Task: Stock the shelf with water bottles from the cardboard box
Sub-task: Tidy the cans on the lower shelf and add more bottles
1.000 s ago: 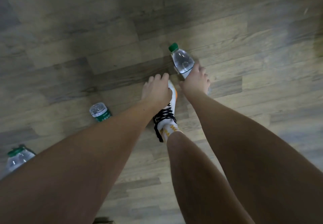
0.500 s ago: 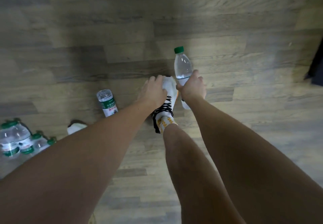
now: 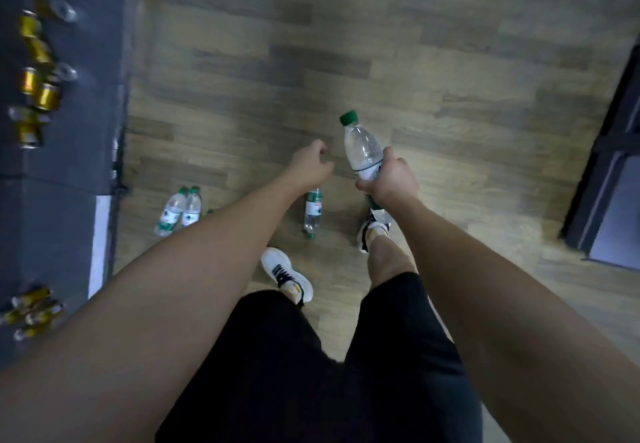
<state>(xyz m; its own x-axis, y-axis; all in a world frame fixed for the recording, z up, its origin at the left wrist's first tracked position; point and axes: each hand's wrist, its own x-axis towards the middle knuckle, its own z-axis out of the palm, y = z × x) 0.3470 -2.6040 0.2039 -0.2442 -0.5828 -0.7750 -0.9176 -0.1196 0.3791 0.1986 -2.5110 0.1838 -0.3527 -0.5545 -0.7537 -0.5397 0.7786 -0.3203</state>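
Note:
My right hand (image 3: 389, 181) grips a clear water bottle (image 3: 360, 146) with a green cap around its lower half, well above the wooden floor. My left hand (image 3: 308, 165) hovers beside it with loosely curled fingers, holding nothing. Another water bottle (image 3: 312, 212) lies on the floor below my hands. Two more bottles (image 3: 180, 210) lie side by side further left, near the grey shelf (image 3: 86, 62). No cardboard box is in view.
Several gold cans (image 3: 34, 72) sit on the grey shelf along the left edge, more cans (image 3: 33, 311) lower down. A dark frame (image 3: 609, 165) stands at the right edge. My feet in white shoes (image 3: 284, 273) stand on the wooden floor.
I have risen from a crouch, so the floor is much further away. My right hand lifted the bottle off the floor. My left hand came off the shoe and hangs free.

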